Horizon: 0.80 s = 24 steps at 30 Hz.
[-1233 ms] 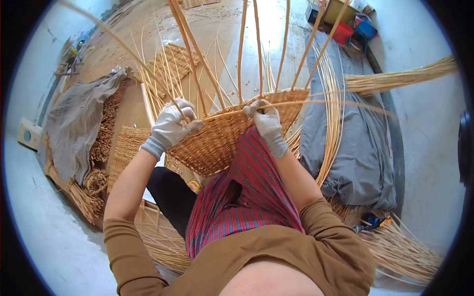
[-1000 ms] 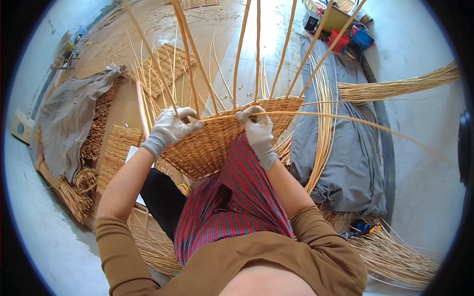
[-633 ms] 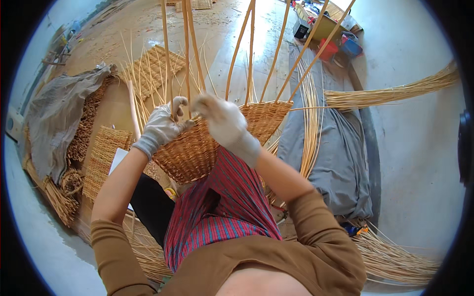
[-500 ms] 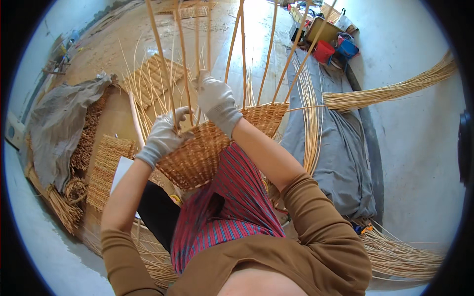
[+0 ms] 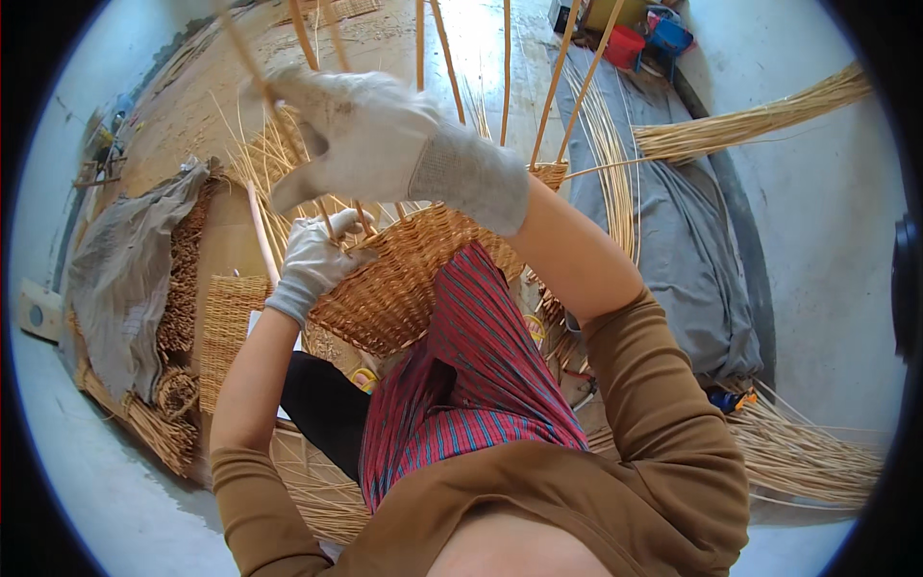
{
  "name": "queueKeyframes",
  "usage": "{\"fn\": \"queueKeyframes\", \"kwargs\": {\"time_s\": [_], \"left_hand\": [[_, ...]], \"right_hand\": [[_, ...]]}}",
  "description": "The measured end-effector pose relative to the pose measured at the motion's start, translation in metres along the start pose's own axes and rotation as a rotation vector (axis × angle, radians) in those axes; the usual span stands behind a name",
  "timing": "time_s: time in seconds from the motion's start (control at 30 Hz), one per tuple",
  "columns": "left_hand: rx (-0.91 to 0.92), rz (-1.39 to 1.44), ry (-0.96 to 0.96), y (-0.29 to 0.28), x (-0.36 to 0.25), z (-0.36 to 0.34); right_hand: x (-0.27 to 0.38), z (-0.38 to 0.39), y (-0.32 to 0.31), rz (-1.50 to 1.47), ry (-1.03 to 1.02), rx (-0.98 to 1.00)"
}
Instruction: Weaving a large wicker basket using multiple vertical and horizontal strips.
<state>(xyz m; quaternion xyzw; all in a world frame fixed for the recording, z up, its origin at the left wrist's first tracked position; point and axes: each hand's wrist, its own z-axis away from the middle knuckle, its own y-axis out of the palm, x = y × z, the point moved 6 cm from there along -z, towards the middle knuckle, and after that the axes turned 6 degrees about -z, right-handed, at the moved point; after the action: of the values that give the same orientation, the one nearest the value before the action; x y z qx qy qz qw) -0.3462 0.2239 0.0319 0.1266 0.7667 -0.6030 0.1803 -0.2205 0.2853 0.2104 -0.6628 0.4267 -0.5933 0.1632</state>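
Observation:
A brown woven wicker basket (image 5: pixel 399 279) rests tilted against the red striped cloth over my lap. Tall upright stakes (image 5: pixel 507 72) rise from its rim. My left hand (image 5: pixel 322 258), in a pale work glove, grips the basket's left rim at the foot of a stake. Raised above the rim, my right hand (image 5: pixel 361 135) is gloved too and slightly blurred. Its thumb stands apart from the fingers, beside a leaning stake (image 5: pixel 252 72). The right hand and wrist cover part of the far rim and several stakes. From the rim's right end a thin cane strand (image 5: pixel 601 167) sticks out.
To the right, cane bundles (image 5: pixel 760 115) and a grey cloth (image 5: pixel 687 269) lie along the wall. Another bundle of canes (image 5: pixel 817 462) is at lower right. Left are a woven panel (image 5: pixel 231 322) and a plastic-covered pile (image 5: pixel 130 279). Red (image 5: pixel 625 45) and blue buckets (image 5: pixel 670 37) stand far right.
My right hand has moved up and to the left, nearer the camera, and its fingers have spread. My left hand stays at the left rim. The whole view has shifted a little.

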Motion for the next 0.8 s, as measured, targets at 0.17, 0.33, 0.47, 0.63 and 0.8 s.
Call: {"fn": "queueKeyframes", "kwargs": {"time_s": [0.17,0.33,0.47,0.63,0.8], "left_hand": [[0.046,-0.081,-0.045,-0.006,-0.005,0.004],[-0.016,-0.078,0.082,-0.010,-0.033,-0.007],[-0.284,-0.342,0.356,-0.015,-0.054,-0.011],[0.045,0.013,-0.103,0.029,-0.022,-0.032],[-0.007,-0.183,-0.189,0.021,-0.027,-0.023]], "right_hand": [[-0.120,0.048,-0.017,-0.341,0.112,-0.481],[-0.282,0.156,0.094,-0.851,0.246,-0.793],[-0.280,0.159,0.110,-1.016,0.376,-0.887],[-0.276,0.161,0.120,-1.204,0.253,-1.036],[-0.142,0.195,0.121,-0.247,-0.163,-0.856]]}}
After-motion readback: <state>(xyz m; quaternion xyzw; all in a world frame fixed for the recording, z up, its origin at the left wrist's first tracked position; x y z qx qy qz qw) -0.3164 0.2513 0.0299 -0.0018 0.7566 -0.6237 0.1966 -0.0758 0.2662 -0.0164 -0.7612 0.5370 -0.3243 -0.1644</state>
